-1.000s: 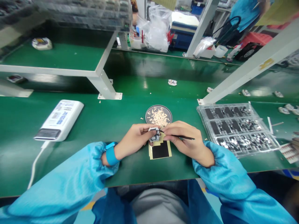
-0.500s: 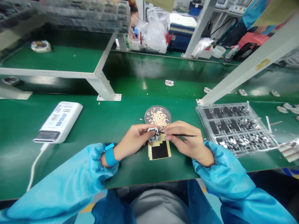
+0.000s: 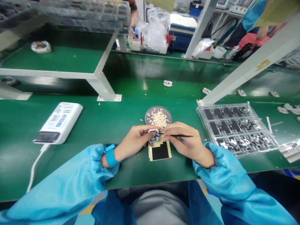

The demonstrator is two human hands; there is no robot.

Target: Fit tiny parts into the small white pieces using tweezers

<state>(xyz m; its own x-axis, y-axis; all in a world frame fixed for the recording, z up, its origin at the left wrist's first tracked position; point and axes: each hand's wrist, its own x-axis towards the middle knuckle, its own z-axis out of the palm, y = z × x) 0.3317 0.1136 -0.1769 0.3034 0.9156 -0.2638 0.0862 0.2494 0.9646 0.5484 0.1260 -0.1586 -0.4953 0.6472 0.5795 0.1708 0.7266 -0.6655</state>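
My left hand [image 3: 138, 137] is closed around a small white-and-grey device housing [image 3: 153, 135], its thumb over the top. Inside the housing are dark parts too small to make out. A pair of thin dark tweezers [image 3: 181, 136] is pinched in my right hand [image 3: 185, 137], with the tip at the housing's right side. Just behind both hands lies a round perforated grey dish [image 3: 146, 116] holding many small beige pieces [image 3: 158, 118]. Below the housing, a pale yellow backing sheet [image 3: 170, 153] with black adhesive pieces [image 3: 160, 151] rests on the green table.
To the right sits a clear compartment tray [image 3: 213, 142] with black sheets and small metallic parts. A white power bank-like device [image 3: 62, 120] with a cable lies left. White housings [image 3: 167, 83] are spread along the far green strip. Metal posts [image 3: 234, 65] and a raised shelf [image 3: 58, 59] frame the workspace.
My right hand and the tweezers have shifted slightly left, while the left hand stays put. Housings on the far strip have moved left. A co-worker's hand at the upper right has moved.
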